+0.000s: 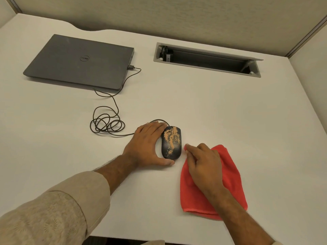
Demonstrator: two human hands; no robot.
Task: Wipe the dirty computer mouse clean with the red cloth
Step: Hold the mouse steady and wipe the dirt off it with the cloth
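A black wired computer mouse point(172, 142) smeared with orange-brown dust lies on the white desk near its middle. My left hand point(146, 145) holds it from the left side, fingers along its far end and thumb at its near end. A red cloth point(228, 175) lies flat just right of the mouse, not touching it. My right hand point(203, 163) rests on top of the cloth, its fingertips pinching the cloth's upper left corner close to the mouse.
The mouse cable point(108, 124) coils on the desk to the left and runs up to a closed grey laptop point(79, 62) at the back left. An open cable tray point(207, 59) is sunk in the desk at the back right. Partition walls surround the desk point(212, 106).
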